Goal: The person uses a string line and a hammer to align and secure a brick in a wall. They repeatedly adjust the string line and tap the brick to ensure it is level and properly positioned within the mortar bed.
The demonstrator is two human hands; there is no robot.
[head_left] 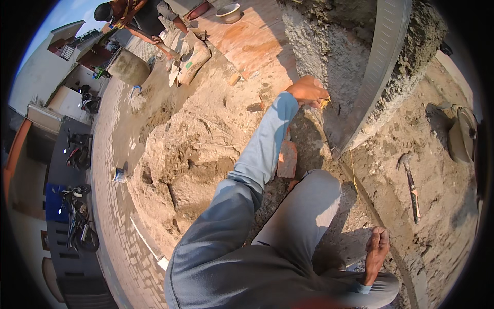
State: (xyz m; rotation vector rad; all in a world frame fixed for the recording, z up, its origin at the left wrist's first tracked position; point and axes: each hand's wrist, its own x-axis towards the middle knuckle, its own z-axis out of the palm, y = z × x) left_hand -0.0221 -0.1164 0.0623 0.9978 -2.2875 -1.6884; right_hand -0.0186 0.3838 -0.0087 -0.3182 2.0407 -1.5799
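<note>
My left hand [309,92] is closed on a tangle of yellow string [325,102] beside the base of a rough mortar column [324,56]. A slotted metal strip [380,62] runs down the column. A thin yellow strand [354,172] hangs below it along the ground. My right hand [377,250] is raised beside my bent knee, fingers curled; whatever they pinch is too small to make out. A claw hammer [411,190] lies on the dirt to the right. A broken red brick [287,159] lies under my left forearm.
A co-worker [126,18] bends by an opened sack [193,64] at the upper left, near a concrete cylinder [128,67] and a bowl [229,15]. A bucket [460,136] is at the right. A small can [118,174] and parked motorcycles [77,221] are at the left.
</note>
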